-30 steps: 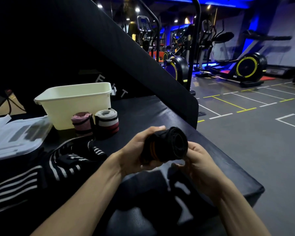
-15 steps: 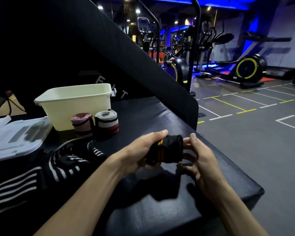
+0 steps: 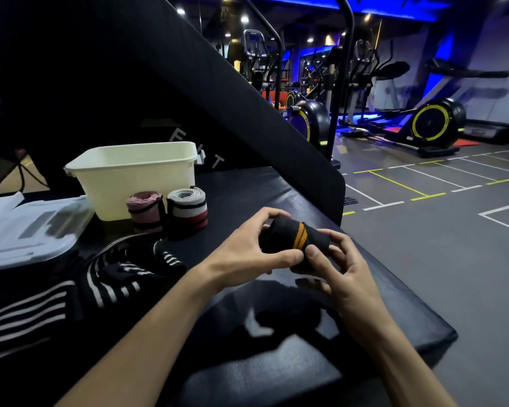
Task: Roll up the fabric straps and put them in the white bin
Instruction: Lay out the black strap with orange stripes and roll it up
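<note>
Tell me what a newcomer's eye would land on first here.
First, the two hands, left and right, gripping a black roll with an orange stripe, held above the black bench at centre. Next, the white bin at the bench's far left, with a pink roll and a grey roll standing just in front of it. Unrolled striped straps lie at the near left.

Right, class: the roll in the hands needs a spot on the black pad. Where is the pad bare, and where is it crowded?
Bare: the pad right of the white bin and grey-red roll, up to the sloped backrest; also the near corner below the black-orange roll. Crowded: in front of the bin, with the pink roll, striped straps and clear lid.
</note>
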Tool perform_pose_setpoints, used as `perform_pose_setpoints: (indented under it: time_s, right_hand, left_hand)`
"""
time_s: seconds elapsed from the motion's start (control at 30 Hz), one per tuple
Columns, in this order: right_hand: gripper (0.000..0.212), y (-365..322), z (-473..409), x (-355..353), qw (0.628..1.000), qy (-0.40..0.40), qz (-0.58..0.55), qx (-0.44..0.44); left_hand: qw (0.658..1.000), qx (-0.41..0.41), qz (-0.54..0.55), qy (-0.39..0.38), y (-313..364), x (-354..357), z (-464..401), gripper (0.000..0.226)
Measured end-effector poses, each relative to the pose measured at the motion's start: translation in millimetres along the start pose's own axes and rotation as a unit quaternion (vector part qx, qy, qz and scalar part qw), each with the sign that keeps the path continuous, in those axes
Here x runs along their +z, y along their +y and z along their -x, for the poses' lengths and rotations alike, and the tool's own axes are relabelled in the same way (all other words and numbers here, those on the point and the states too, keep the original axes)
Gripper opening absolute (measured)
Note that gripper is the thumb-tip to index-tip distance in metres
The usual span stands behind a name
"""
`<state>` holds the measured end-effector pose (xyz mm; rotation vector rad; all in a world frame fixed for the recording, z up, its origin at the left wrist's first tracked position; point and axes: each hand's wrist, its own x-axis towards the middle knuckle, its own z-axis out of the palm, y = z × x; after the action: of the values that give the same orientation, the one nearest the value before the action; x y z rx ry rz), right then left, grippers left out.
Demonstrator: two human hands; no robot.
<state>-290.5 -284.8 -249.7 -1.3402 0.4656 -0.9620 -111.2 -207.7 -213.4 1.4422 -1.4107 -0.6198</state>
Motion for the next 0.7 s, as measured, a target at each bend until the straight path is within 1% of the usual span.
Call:
perform_pose_setpoints:
  time_s: [0.07,0.13,0.17,0.23,0.33,0.43,0.47,0.53,0.6,0.7]
  right_hand:
    - [0.053,1.4,-1.1,1.2,1.0,-0.001,-0.028,0.013]
    - [0.063,4.2,-1.2,2.7,0.999,-0.013,-0.037,0.024]
    - [0.064,5.4,-0.8,3.4,0.999,-0.017,-0.034,0.03]
    - [0.057,6.9,-0.4,4.9,0.999,-0.029,-0.018,0.034]
    - [0.042,6.5,-0.4,9.0,0.999,-0.044,0.015,0.024]
    - [0.023,8.1,-3.2,11.3,0.995,-0.056,0.082,-0.019]
    - [0.02,9.9,-4.1,11.8,0.992,-0.061,0.102,-0.03]
    - [0.02,12.6,-4.6,12.9,0.989,-0.063,0.129,-0.039]
    - [0.026,13.8,-3.5,13.8,0.987,-0.06,0.141,-0.045]
    - [0.036,14.4,-2.1,12.8,0.984,-0.046,0.161,-0.065]
  left_hand:
    - [0.999,0.026,-0.005,0.02,-1.1,-2.6,-0.8,0.063]
    - [0.999,0.038,0.0,0.037,-2.9,-6.9,-2.3,0.069]
    - [0.998,0.041,0.002,0.042,-3.2,-9.2,-2.7,0.071]
    - [0.997,0.052,-0.003,0.049,-2.2,-11.6,-2.4,0.069]
    - [0.996,0.067,-0.015,0.056,0.7,-12.0,-2.6,0.058]
    - [0.99,0.082,-0.076,0.084,-0.3,-13.6,-2.5,0.054]
    - [0.988,0.08,-0.097,0.094,-0.9,-14.9,-2.1,0.054]
    - [0.984,0.069,-0.135,0.099,0.1,-19.1,-0.4,0.056]
    - [0.98,0.052,-0.18,0.072,3.0,-25.8,1.0,0.06]
    - [0.979,0.003,-0.202,-0.009,11.6,-37.4,4.6,0.055]
